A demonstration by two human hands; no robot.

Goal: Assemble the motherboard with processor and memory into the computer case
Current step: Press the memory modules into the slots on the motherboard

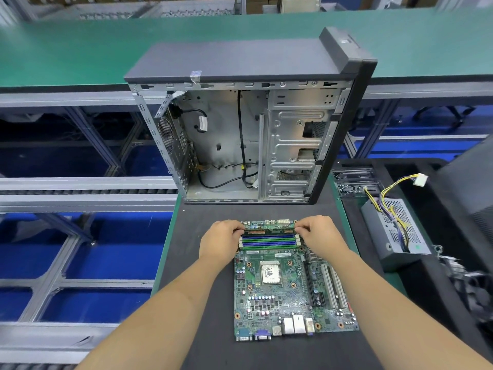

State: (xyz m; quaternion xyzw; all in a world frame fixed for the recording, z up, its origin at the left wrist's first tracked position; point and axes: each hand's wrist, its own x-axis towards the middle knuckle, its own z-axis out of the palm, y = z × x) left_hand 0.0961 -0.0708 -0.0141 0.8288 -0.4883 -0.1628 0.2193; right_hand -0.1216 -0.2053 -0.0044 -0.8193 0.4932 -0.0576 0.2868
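Pinching each end of a memory stick (269, 231) between curled fingers, my left hand (222, 240) and right hand (321, 236) hold it over the far slots of the motherboard (290, 292). The board lies flat on the dark mat of the worktop (202, 340), its processor (270, 272) seated near the middle. Beyond it the computer case (248, 129) stands open toward me, black cables loose inside. A grey power supply (392, 231) with yellow wires lies to the right on the mat. A green conveyor belt (80, 54) runs behind the case, and metal frames over blue bins (80, 249) sit to the left.
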